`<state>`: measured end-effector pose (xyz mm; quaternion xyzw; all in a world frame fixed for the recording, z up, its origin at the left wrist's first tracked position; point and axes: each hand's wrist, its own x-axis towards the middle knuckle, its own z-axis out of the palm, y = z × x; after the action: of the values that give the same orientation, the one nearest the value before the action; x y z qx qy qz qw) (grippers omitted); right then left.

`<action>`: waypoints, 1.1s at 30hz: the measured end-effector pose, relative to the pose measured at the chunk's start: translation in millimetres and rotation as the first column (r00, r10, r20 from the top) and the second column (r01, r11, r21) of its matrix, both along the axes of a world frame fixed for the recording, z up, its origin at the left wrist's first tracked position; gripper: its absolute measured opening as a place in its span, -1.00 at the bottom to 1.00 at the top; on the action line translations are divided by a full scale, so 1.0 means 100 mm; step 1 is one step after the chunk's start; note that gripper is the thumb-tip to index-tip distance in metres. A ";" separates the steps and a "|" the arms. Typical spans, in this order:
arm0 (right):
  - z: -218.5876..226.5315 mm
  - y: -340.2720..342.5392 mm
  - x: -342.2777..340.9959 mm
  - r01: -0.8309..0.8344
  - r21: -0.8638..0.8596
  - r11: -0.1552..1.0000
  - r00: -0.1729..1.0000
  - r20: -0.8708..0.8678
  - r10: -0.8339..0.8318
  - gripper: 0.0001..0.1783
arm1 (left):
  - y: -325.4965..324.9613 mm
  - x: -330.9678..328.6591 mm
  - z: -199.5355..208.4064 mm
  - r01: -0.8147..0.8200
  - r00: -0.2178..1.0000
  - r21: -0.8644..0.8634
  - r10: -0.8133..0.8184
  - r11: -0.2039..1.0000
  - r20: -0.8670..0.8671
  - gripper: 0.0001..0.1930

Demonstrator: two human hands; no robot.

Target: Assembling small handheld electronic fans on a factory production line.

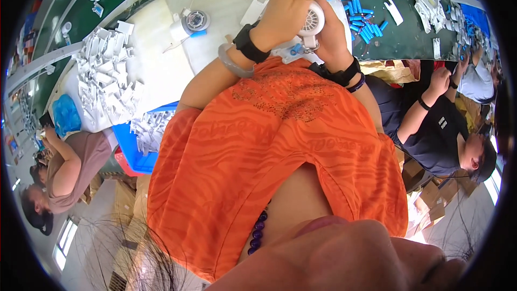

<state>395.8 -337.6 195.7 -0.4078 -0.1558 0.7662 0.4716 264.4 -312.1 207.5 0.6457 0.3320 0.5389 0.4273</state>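
White plastic forms the fan (311,29), which is held between the left hand (288,13) and the right hand (335,35), with the desk (221,0) beyond it. Its right side is gripped by the right hand; the left is curled at its upper left, but whether anything is pinched there cannot be told. Ideally, the fan should be braced firmly, without pressure on its grille (312,20). Blue batteries (362,21) to its right should be left undisturbed.

Smooth plastic fan (312,21); matt cloth shirt (274,145); glossy, smooth beads (258,226); shiny, crinkled plastic bag (66,114); matt cardboard boxes (430,195).
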 end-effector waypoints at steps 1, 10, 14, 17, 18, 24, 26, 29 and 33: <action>-0.03 0.01 0.02 -0.035 0.016 0.999 0.996 -0.076 0.036 -0.55 | -0.01 0.00 0.00 0.144 0.966 -0.170 -0.101 0.975 0.239 -0.64; -0.22 0.08 0.12 -0.083 -0.018 0.996 0.987 -0.137 0.080 -0.43 | 0.00 -0.26 -0.10 0.108 0.932 0.286 0.003 0.952 -0.362 -0.64; -0.39 0.13 0.22 -0.157 0.028 0.987 0.839 -0.524 0.148 -0.40 | -0.16 -0.17 -0.05 0.065 0.939 0.095 -0.028 0.993 -0.344 -0.42; -0.43 0.12 0.23 -0.156 0.074 0.985 0.705 -0.690 0.164 -0.37 | -0.21 -0.16 -0.12 0.027 0.892 0.161 0.049 0.987 -0.449 -0.24; -0.35 0.11 0.21 -0.160 0.042 0.986 0.793 -0.589 0.154 -0.36 | -0.21 -0.18 -0.13 0.020 0.872 0.150 0.056 0.988 -0.486 -0.21; -0.06 0.14 0.17 -0.248 0.116 0.962 0.876 -0.397 0.274 -0.32 | -0.26 -0.10 -0.36 -0.037 0.993 -0.087 0.027 0.995 -0.112 -0.07; -0.01 0.19 0.15 -0.100 0.111 0.989 0.923 -0.361 0.134 -0.27 | -0.26 -0.09 -0.57 -0.049 0.998 -0.121 0.045 0.991 -0.034 -0.03; 0.01 0.30 0.16 0.000 0.192 0.981 0.955 -0.293 0.057 -0.27 | -0.24 -0.09 -0.84 0.125 0.983 -0.482 -0.043 0.867 0.178 -0.10; -0.04 0.49 0.22 0.084 0.283 0.956 0.996 -0.044 -0.075 -0.41 | -0.19 -0.08 -0.82 0.610 0.766 -0.641 -0.139 0.466 0.628 -0.30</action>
<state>418.0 -288.4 192.1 -0.3290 -0.2399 0.7229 0.5581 256.3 -330.6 125.4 0.2693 0.2644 0.3531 0.8561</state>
